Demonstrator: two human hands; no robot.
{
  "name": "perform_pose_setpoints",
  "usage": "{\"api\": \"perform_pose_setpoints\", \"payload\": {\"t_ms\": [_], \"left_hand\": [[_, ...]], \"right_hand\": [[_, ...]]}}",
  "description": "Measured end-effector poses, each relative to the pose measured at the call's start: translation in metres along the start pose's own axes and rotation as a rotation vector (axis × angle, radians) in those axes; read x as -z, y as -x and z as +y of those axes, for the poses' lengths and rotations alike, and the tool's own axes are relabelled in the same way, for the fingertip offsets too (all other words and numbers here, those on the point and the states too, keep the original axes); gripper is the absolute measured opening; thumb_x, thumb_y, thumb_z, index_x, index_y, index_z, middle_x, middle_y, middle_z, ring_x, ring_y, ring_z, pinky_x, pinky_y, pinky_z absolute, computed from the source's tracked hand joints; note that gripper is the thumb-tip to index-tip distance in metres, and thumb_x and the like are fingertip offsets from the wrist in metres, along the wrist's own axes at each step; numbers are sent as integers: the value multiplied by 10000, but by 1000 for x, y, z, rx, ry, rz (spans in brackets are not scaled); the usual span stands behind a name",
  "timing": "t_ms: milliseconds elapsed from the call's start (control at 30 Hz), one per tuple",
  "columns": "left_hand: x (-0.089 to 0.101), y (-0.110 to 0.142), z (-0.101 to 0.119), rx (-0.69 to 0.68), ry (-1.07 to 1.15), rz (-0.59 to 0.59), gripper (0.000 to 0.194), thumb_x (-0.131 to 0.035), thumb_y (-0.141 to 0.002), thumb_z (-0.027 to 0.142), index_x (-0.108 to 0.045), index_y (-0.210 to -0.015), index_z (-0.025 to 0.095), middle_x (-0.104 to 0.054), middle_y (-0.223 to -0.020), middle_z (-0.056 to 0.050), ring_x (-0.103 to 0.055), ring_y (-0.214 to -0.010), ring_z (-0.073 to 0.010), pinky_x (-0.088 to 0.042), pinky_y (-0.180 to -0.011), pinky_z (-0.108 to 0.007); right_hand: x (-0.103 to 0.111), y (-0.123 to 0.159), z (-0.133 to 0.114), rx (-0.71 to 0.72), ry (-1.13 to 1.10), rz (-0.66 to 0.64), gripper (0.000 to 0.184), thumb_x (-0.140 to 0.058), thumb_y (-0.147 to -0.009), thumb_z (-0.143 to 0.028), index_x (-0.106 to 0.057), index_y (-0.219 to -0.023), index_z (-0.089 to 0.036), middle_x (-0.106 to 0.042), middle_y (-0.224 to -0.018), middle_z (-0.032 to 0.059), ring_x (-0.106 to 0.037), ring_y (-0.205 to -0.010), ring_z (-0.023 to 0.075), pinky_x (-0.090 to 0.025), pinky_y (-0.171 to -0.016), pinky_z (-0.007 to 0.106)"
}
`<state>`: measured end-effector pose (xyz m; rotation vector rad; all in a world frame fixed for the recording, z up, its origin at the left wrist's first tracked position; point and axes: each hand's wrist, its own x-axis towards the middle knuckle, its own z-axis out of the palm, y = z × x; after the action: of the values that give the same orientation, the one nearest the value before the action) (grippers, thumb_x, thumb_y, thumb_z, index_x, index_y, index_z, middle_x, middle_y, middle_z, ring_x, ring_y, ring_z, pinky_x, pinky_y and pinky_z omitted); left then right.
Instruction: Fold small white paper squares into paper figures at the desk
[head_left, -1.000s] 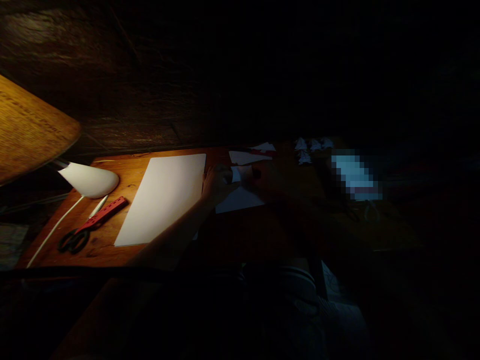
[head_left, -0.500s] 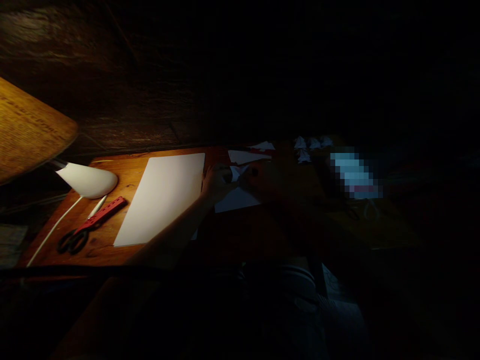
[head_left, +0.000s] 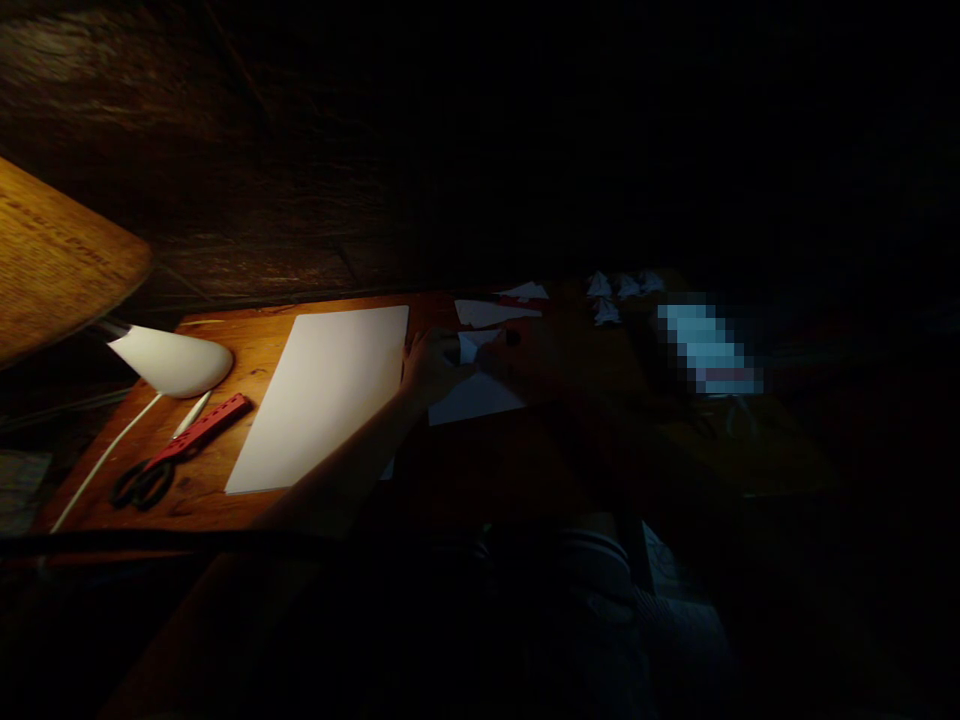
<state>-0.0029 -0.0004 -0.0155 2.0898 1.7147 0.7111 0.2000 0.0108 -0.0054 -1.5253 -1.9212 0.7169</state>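
In the middle of the dim desk, a small folded piece of white paper (head_left: 471, 346) is between my two hands. My left hand (head_left: 433, 362) grips its left side with curled fingers. On its right side my right hand (head_left: 514, 358) is closed too, mostly lost in shadow. Beneath both hands lies a white paper sheet (head_left: 472, 400). Just left of my left hand is a large stack of white paper (head_left: 322, 400). Behind the hands rest cut paper pieces (head_left: 495, 314). Farther right stand several small folded paper shapes (head_left: 606, 311).
A lamp with a white base (head_left: 176, 360) and a wooden-looking shade (head_left: 60, 260) stands at the left. Scissors with black handles (head_left: 154, 484), a red perforated strip (head_left: 202, 428) and a white pen (head_left: 192, 414) lie near it. A blurred bright screen (head_left: 709, 348) is at the right.
My hands stay in nearly the same place. The folded paper between them shows slightly more of its surface, and my right hand has shifted a little. The view has moved very slightly.
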Motion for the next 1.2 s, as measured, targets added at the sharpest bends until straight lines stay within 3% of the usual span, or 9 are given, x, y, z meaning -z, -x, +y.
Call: {"api": "perform_pose_setpoints", "payload": {"t_ms": [133,267,400,500,567,667,767,867,1200], "left_hand": [[4,4,10,2,-2,-10,193,-860,-751,335,-702,-744,224,-718,-1181,-81,-609,-1180,-344,-445,-1100,-571],[7,5,14,2,-22,-31,168,-857,-756,321,-718,-765,227,-717,-1183,-80,-608,-1189,-353,-453,-1088,-567],[7,5,15,-8,-21,-29,162,-853,-764,327,-726,-772,228,-710,-1168,-85,-607,-1190,-356,-471,-1065,-562],[7,6,14,-12,-15,-31,197,-849,-773,338,-698,-730,218,-708,-1181,-92,-605,-1200,-356,-477,-1057,-554],[7,6,14,-11,-18,-31,215,-849,-770,339,-684,-706,215,-704,-1206,-86,-603,-1208,-357,-477,-1060,-561],[6,6,14,-13,-6,-24,204,-855,-766,333,-692,-715,220,-702,-1193,-88,-598,-1211,-360,-483,-1056,-570],[6,7,14,-9,-2,-24,180,-867,-765,320,-715,-764,224,-699,-1180,-96,-596,-1218,-363,-479,-1063,-569],[6,6,14,-12,-17,-29,165,-863,-767,323,-729,-794,232,-702,-1202,-85,-594,-1221,-357,-467,-1072,-560],[7,7,16,-21,-8,-34,140,-851,-781,315,-741,-818,237,-721,-1212,-69,-614,-1213,-339,-451,-1079,-536]], "right_hand": [[-9,-2,5,19,36,105,209,-678,-875,-293,-711,-1048,-180,-769,-978,81,-668,-841,201,-426,-699,290],[-10,-2,8,60,-23,62,498,-732,-847,-309,-593,-1311,-193,-783,-1118,101,-707,-944,237,-471,-744,305],[-6,2,9,159,-65,2,592,-749,-836,-337,-535,-1374,-213,-789,-1101,84,-721,-969,242,-487,-764,309],[-1,4,8,222,-70,-33,558,-758,-826,-331,-561,-1332,-197,-783,-1139,98,-719,-984,230,-487,-784,301],[3,3,7,229,-51,-58,428,-723,-858,-328,-613,-1246,-186,-781,-1114,95,-707,-932,213,-472,-752,288],[7,1,5,179,91,-65,219,-696,-889,-331,-701,-1040,-173,-768,-979,85,-662,-833,205,-423,-695,289],[7,-3,7,137,213,-60,162,-750,-849,-306,-741,-902,-153,-745,-982,106,-630,-832,208,-405,-700,297],[4,-6,9,137,238,-53,147,-772,-822,-270,-752,-886,-140,-723,-1056,123,-618,-849,201,-409,-713,297],[3,-5,9,256,166,-88,133,-712,-904,-281,-781,-911,-167,-705,-992,71,-603,-804,173,-381,-712,290]]}}
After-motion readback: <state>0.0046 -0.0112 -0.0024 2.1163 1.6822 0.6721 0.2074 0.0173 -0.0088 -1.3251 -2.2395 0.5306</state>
